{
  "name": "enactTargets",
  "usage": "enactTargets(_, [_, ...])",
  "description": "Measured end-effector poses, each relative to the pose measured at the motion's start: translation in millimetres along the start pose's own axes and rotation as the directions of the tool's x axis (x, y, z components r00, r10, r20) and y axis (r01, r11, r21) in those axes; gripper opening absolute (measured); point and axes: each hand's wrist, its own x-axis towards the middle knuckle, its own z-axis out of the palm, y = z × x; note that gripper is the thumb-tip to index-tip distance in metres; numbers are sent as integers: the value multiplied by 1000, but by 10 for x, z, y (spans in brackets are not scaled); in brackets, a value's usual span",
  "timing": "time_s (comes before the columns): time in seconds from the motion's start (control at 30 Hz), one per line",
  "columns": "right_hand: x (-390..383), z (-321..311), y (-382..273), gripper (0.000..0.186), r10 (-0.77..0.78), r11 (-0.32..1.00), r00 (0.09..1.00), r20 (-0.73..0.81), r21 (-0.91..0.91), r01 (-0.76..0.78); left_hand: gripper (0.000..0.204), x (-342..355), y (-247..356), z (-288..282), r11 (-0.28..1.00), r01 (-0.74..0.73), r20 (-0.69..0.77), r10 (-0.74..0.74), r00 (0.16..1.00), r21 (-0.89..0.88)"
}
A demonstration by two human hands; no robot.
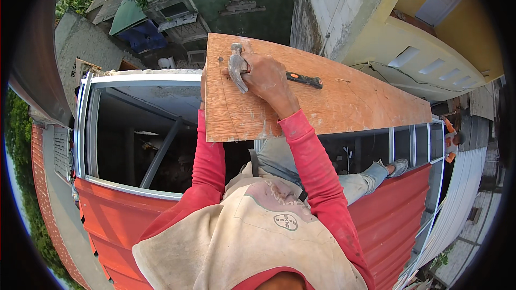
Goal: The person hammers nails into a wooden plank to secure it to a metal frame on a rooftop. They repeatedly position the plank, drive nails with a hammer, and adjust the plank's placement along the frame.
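Observation:
A long plywood board (355, 102) with faint lines and scuffs spans the upper middle, over the metal framing. My right hand (266, 78) is closed round a claw hammer (236, 67) close to its head, resting on the board, with the black and orange handle lying out to the right. My left hand (202, 88) is at the board's left edge, mostly hidden by it, so its fingers do not show.
Silver metal frames (140, 79) border dark openings below. Red corrugated roofing (107, 225) lies either side of me. My leg stretches right to a shoe (398, 167) on the roofing edge. Block walls (317, 5), a yellow building (430, 48) and a lower yard surround the roof.

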Motion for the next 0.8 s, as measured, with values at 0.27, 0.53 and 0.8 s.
enactTargets(0.27, [27, 49, -3, 50, -4, 1000, 1000, -18, 15, 4, 61, -28, 58, 22, 1000, 0, -7, 0, 1000, 4])
enactTargets(0.53, [143, 92, -127, 30, -82, 990, 984, -155, -130, 62, 63, 64, 255, -127, 996, 41, 13, -42, 999, 78])
enactTargets(0.8, [48, 132, -72, 36, -73, 996, 996, -40, 41, 75, 67, 188, 506, -31, 984, 98, 42, -105, 994, 150])
